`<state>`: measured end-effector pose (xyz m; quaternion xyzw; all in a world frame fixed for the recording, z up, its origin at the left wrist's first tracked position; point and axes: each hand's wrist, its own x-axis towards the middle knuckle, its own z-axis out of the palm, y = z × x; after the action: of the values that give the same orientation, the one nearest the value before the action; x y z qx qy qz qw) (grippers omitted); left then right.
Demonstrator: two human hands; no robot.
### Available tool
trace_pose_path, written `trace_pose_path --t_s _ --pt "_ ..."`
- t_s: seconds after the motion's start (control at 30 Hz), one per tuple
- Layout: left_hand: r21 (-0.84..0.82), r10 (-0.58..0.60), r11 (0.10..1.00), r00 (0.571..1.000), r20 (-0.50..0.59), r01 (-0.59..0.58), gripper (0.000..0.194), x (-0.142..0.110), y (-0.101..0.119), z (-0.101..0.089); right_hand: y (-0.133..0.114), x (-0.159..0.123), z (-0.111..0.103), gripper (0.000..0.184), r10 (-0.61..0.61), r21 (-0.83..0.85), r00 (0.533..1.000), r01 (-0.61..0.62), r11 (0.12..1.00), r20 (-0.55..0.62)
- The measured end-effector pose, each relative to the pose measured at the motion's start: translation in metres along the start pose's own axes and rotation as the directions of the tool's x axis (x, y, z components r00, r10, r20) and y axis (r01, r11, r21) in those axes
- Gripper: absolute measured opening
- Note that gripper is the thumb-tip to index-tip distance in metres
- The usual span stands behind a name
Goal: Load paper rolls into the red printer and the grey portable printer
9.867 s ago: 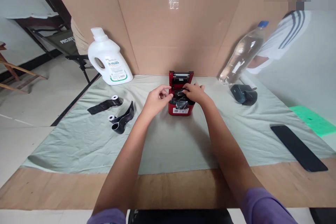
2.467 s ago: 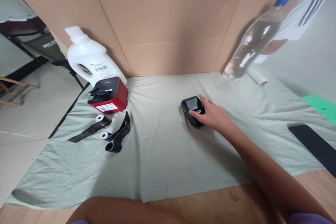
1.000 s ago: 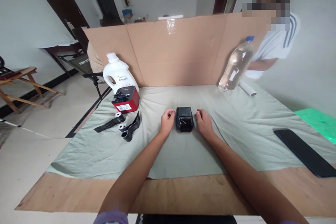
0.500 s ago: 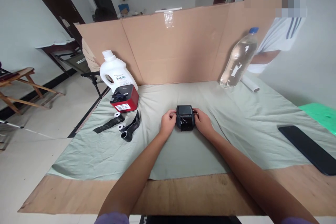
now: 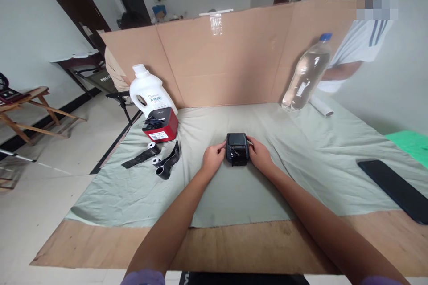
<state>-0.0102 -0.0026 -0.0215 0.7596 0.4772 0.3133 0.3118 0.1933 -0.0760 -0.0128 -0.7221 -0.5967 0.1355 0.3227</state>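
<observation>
A small black portable printer [image 5: 237, 139] sits on the green cloth in the middle, a glossy black strip [image 5: 238, 156] hanging over its front. My left hand [image 5: 213, 159] grips its left side, with the fingers pointing at its upper left edge. On the opposite side my right hand [image 5: 261, 156] holds the printer between bent fingers. The fingertips of both hands are partly hidden by the printer's sides. To the left lie rolls of black-coated paper, one unrolled flat [image 5: 142, 156] and another with a curled end [image 5: 163, 172], beside a red and black printer [image 5: 162, 124].
A white detergent jug [image 5: 152, 93] stands behind the red printer. At the back right are a tilted water bottle [image 5: 306, 75] and a white tube [image 5: 323, 107]. A black phone-like slab [image 5: 394, 189] lies right. A cardboard screen [image 5: 220, 62] closes the back; a person stands beyond it.
The view has shifted slightly. Fingers of my left hand, more curled before, now reach straighter against the printer's side. The printer and my right hand stay nearly in place.
</observation>
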Motion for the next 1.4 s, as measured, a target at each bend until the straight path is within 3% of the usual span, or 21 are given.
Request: trace_pose_path --t_s 0.2,0.37,0.8,1.1,1.27,1.4 --pt "0.352 0.013 0.935 0.993 0.115 -0.053 0.050 -0.006 0.014 -0.007 0.006 0.002 0.005 0.057 0.014 0.051 1.000 -0.014 0.999 -0.009" --pt "0.515 -0.025 0.855 0.987 0.158 -0.061 0.055 -0.008 0.022 -0.007 0.009 0.003 0.008 0.060 -0.006 0.072 1.000 0.008 0.997 -0.025" --pt "0.619 -0.051 0.781 0.978 0.201 -0.087 0.057 -0.013 0.026 -0.007 0.005 0.001 0.004 0.059 0.032 -0.086 0.999 -0.031 0.996 0.011" --pt "0.691 -0.041 0.690 0.943 0.331 -0.213 0.062 -0.007 0.032 -0.016 -0.001 0.001 0.003 0.062 0.062 -0.079 0.997 -0.058 0.995 0.043" --pt "0.725 -0.053 0.648 0.936 0.348 -0.233 0.065 -0.005 0.037 -0.015 -0.003 0.002 -0.001 0.062 0.066 -0.086 0.995 -0.060 0.995 0.072" --pt "0.710 -0.055 0.668 0.937 0.346 -0.223 0.064 -0.006 0.035 -0.014 -0.003 0.002 -0.002 0.061 0.072 -0.100 0.994 -0.064 0.993 0.084"
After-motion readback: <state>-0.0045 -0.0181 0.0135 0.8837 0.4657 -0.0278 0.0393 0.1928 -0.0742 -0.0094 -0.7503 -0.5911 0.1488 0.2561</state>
